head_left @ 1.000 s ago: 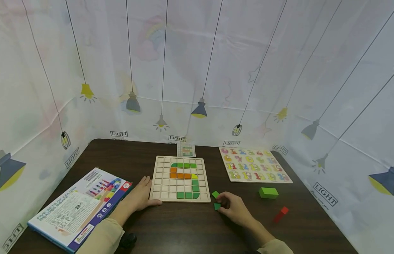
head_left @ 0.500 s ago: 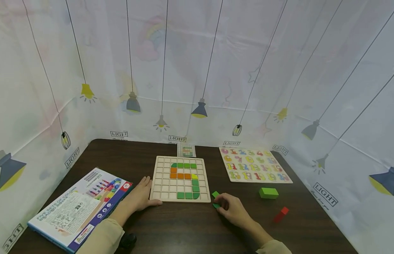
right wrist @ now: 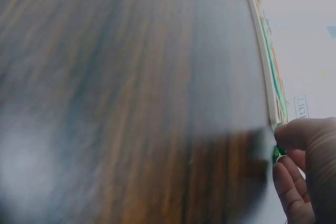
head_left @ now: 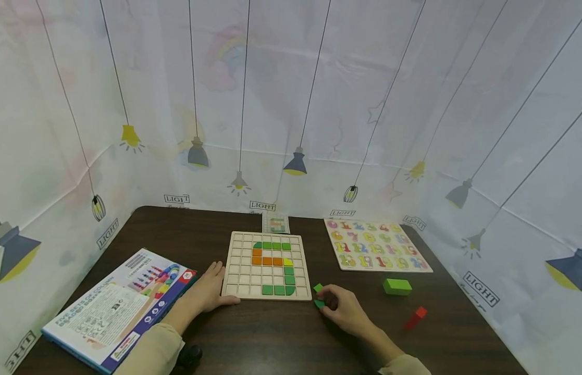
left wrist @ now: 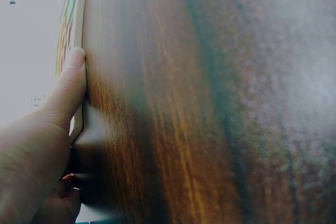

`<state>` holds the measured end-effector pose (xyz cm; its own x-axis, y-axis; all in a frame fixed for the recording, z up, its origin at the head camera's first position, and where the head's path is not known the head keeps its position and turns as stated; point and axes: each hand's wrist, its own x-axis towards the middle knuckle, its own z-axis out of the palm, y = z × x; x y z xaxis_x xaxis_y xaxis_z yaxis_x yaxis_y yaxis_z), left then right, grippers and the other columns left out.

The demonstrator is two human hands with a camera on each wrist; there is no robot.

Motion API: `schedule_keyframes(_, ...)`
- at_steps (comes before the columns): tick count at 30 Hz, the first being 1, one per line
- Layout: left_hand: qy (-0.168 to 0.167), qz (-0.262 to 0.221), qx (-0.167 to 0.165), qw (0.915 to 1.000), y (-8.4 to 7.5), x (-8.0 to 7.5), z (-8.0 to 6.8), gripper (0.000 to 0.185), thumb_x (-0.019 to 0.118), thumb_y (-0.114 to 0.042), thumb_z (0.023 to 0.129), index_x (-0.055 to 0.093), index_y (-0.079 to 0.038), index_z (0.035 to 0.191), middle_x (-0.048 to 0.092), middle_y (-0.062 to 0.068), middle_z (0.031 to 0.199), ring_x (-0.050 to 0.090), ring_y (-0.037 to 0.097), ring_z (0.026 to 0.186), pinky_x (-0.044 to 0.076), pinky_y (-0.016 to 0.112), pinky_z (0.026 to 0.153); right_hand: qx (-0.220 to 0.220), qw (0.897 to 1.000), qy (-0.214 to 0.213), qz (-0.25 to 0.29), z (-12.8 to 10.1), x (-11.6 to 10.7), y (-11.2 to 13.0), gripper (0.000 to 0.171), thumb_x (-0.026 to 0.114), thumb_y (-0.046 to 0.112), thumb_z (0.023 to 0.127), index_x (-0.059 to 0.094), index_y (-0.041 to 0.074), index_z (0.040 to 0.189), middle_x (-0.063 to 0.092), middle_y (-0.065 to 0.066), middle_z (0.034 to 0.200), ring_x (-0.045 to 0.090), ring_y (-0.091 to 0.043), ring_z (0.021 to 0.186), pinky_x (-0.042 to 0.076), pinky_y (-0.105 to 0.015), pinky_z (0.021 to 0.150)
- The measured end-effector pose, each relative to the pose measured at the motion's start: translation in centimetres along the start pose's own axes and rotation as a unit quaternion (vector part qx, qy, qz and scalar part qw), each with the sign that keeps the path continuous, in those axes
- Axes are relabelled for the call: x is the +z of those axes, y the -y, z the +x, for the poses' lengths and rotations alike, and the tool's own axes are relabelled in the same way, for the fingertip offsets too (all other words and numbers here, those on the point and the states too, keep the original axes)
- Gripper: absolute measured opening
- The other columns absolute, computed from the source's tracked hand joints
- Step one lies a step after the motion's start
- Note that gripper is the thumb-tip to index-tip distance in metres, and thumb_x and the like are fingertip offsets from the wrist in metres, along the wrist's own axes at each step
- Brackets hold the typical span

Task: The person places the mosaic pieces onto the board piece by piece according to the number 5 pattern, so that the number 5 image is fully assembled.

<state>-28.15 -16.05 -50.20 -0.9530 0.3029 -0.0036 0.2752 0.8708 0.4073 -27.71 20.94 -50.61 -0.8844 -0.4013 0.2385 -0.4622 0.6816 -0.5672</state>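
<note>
A wooden grid board [head_left: 244,278] lies on the table, with green, orange and yellow pieces set in an S-like path. My left hand [head_left: 206,288] rests at its near left corner, fingers along the left side and thumb [left wrist: 77,59] against the front edge. Beyond the board's near right corner, my right hand [head_left: 344,308] pinches a small dark green block [head_left: 319,303] between thumb and fingers, partly hidden by them. A lighter green block [head_left: 318,287] sits just behind it, close to the fingertips. In the right wrist view, green [right wrist: 278,152] shows between thumb and fingers.
A pattern card [head_left: 276,224] stands behind the board. At right are a number puzzle board [head_left: 377,245], a bright green block [head_left: 397,286] and a red block [head_left: 416,317]. A boxed set [head_left: 117,307] lies left; a black object [head_left: 189,356] is near the left sleeve.
The dark green block has tilted and shifted slightly toward the board, with the right fingers closing in on it. The left hand and the board stay where they were.
</note>
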Motion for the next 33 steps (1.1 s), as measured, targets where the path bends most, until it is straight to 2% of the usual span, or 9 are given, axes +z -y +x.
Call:
schedule_keyframes(4, 0.0, 0.0, 0.001, 1.0, 0.3, 0.1, 0.1, 0.101, 0.067, -0.057, 0.079, 0.031, 0.015, 0.139, 0.025, 0.032, 0.146, 0.019, 0.044, 0.137, 0.024, 0.051, 0.108, -0.013, 0.999, -0.03, 0.017, 0.6, 0.5, 0.4, 0.024, 0.074, 0.003, 0.078, 0.064, 0.009, 0.098, 0.064, 0.003, 0.09, 0.061, -0.008, 0.077, 0.052, -0.025, 0.067)
schedule_keyframes(9, -0.004, 0.001, 0.005, 1.0, 0.4, 0.2, 0.1, 0.101, 0.067, -0.058, 0.079, 0.031, 0.015, 0.139, 0.025, 0.033, 0.146, 0.019, 0.045, 0.137, 0.024, 0.052, 0.108, -0.04, 0.996, -0.065, 0.056, 1.6, 1.5, 1.1, 0.026, 0.075, -0.002, 0.076, 0.064, 0.004, 0.099, 0.065, -0.002, 0.088, 0.063, -0.014, 0.075, 0.054, -0.029, 0.065)
schedule_keyframes(16, -0.003, -0.003, 0.0, 1.0, 0.3, 0.2, 0.1, 0.101, 0.067, -0.057, 0.078, 0.032, 0.014, 0.14, 0.025, 0.032, 0.146, 0.019, 0.044, 0.137, 0.023, 0.05, 0.109, -0.039, 0.993, -0.091, 0.064, 3.0, 3.0, 2.2, 0.029, 0.073, -0.005, 0.075, 0.064, 0.004, 0.101, 0.065, -0.002, 0.088, 0.062, -0.017, 0.077, 0.053, -0.028, 0.067)
schedule_keyframes(23, -0.003, -0.002, -0.002, 1.0, 0.3, 0.3, 0.0, 0.1, 0.068, -0.056, 0.079, 0.032, 0.015, 0.139, 0.025, 0.032, 0.146, 0.019, 0.044, 0.137, 0.024, 0.05, 0.108, -0.073, 0.991, -0.089, 0.074, 4.7, 4.6, 4.2, 0.029, 0.071, -0.004, 0.075, 0.063, 0.002, 0.102, 0.066, -0.004, 0.089, 0.063, -0.018, 0.079, 0.054, -0.032, 0.068)
schedule_keyframes(33, -0.002, 0.004, -0.004, 1.0, 0.3, 0.4, 0.3, 0.101, 0.067, -0.058, 0.079, 0.031, 0.014, 0.14, 0.024, 0.031, 0.147, 0.019, 0.042, 0.138, 0.023, 0.049, 0.109, -0.102, 0.99, -0.058, 0.08, 6.5, 6.8, 6.1, 0.029, 0.072, -0.001, 0.077, 0.062, 0.001, 0.105, 0.065, -0.005, 0.093, 0.063, -0.015, 0.083, 0.053, -0.026, 0.073)
